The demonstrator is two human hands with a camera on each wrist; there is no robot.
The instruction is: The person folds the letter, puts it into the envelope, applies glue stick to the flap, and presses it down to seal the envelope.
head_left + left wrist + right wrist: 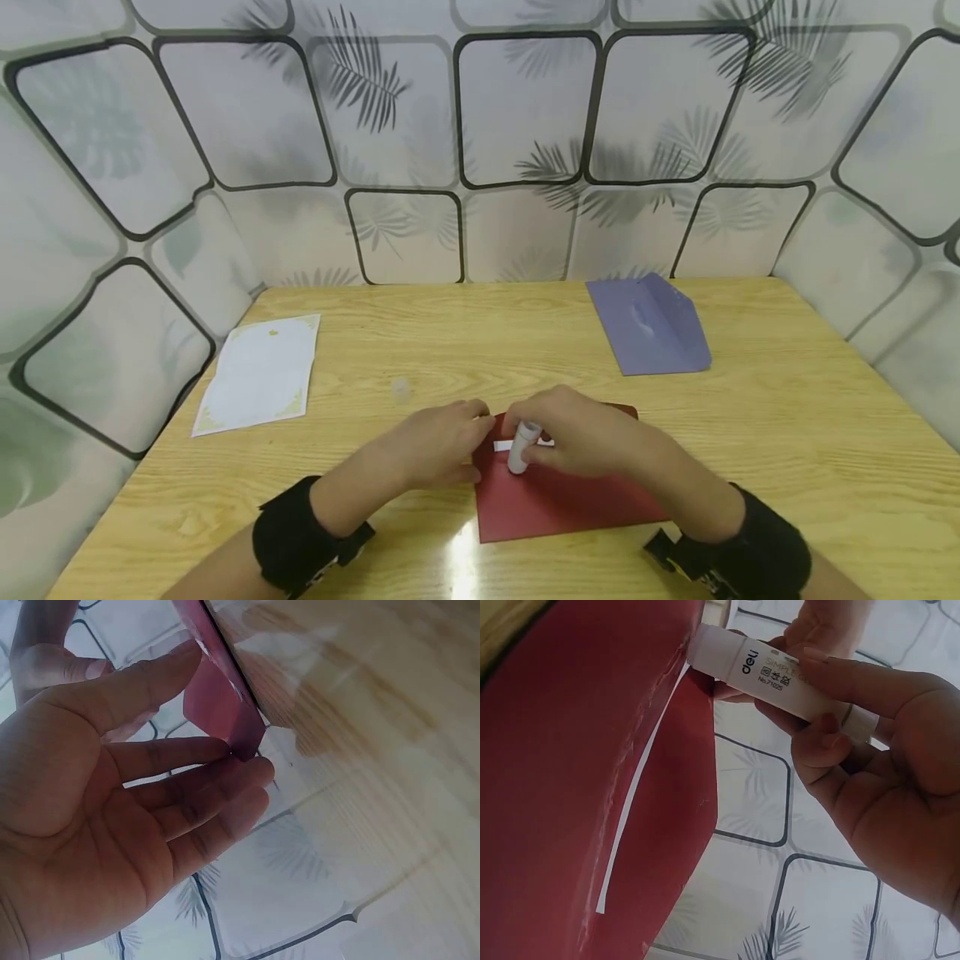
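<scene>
A red envelope (555,502) lies on the table in front of me, its flap raised toward the far side. A white strip (630,806) shows along the inside of the fold. My right hand (581,433) grips a white glue stick (780,684) marked "deli" between thumb and fingers. The stick leans, with its lower end against the envelope near the fold line. At the envelope's left edge, my left hand (444,442) holds the flap corner between thumb and forefinger, while its other fingers stretch out beside it.
A purple envelope (648,329) with its flap unfolded lies at the back right. To the left is a white sheet of paper (262,375) with gold corner ornaments. A small translucent disc (401,389) lies on the wooden table (420,333), with patterned cloth (405,237) hanging behind.
</scene>
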